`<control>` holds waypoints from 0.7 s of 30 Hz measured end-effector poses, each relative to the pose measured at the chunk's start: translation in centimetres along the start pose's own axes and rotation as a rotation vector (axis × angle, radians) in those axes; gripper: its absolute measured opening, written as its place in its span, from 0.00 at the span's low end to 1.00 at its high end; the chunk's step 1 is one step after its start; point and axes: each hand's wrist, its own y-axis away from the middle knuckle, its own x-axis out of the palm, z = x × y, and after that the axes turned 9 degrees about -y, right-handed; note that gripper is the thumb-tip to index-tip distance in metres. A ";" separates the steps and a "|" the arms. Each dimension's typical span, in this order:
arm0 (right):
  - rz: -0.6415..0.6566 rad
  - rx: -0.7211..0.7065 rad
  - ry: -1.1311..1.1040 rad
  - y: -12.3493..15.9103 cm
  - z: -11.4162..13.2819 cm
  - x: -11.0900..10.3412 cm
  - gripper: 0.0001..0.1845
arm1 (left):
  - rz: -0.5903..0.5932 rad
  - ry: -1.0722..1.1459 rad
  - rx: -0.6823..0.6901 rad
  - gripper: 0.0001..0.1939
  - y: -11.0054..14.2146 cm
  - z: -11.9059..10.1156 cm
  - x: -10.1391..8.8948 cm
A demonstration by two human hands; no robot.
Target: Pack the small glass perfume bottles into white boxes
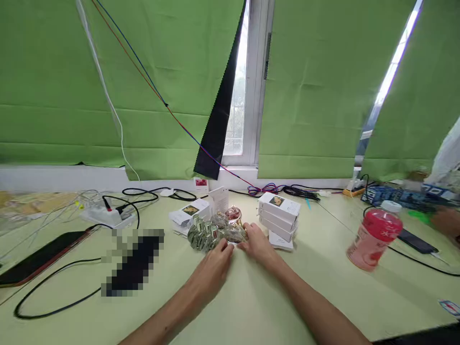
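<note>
My left hand (217, 259) is low over the table, fingers curled together beside a cluster of small silver-capped glass bottles (204, 235). What its fingertips hold, if anything, is hidden. My right hand (257, 243) is closed at the right end of a shiny, clear-wrapped item (234, 234) lying between the two hands. Just behind it stands a round, gold-rimmed container (233, 214) with reddish contents. White boxes with a flower picture flank the group: a stack (278, 214) on the right and a box (192, 211) on the left.
A pink-red bottle (373, 239) stands at right, near a dark phone (417, 241). On the left are a power strip (111, 216), black cables and another dark phone (43, 256). Bundled wires (266, 189) run along the wall. Another person's hand (445, 221) shows at far right.
</note>
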 end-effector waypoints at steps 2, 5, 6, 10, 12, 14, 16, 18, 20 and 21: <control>0.025 0.003 -0.011 -0.4 -0.3 -0.1 0.18 | -0.002 -0.001 0.000 0.10 -0.1 0.0 -0.1; 0.041 -0.002 -0.044 -0.7 -0.7 -0.3 0.16 | -0.010 -0.012 0.002 0.10 -0.1 0.1 -0.1; 0.040 -0.007 -0.060 -0.7 -0.8 -0.4 0.15 | -0.012 -0.018 0.006 0.11 -0.1 0.1 0.0; 0.014 -0.017 -0.077 -0.8 -1.2 -0.5 0.16 | -0.030 -0.044 0.013 0.12 -0.2 0.4 0.3; -0.009 -0.016 -0.071 -0.8 -1.2 -0.4 0.15 | -0.042 -0.046 0.026 0.11 -0.2 0.5 0.5; -0.034 -0.017 -0.063 -0.9 -1.1 -0.3 0.14 | -0.059 -0.044 0.040 0.11 -0.3 0.7 0.7; -0.056 -0.021 -0.056 -0.9 -0.9 -0.1 0.13 | -0.074 -0.044 0.048 0.11 -0.3 0.8 0.9; -0.070 -0.027 -0.053 -0.9 -0.8 0.1 0.13 | -0.083 -0.050 0.050 0.11 -0.4 1.0 1.1; -0.086 -0.044 -0.051 -0.9 -0.8 0.3 0.14 | -0.084 -0.056 0.053 0.11 -0.3 1.1 1.3; -0.095 -0.053 -0.051 -1.0 -0.8 0.4 0.14 | -0.087 -0.061 0.051 0.11 -0.3 1.2 1.3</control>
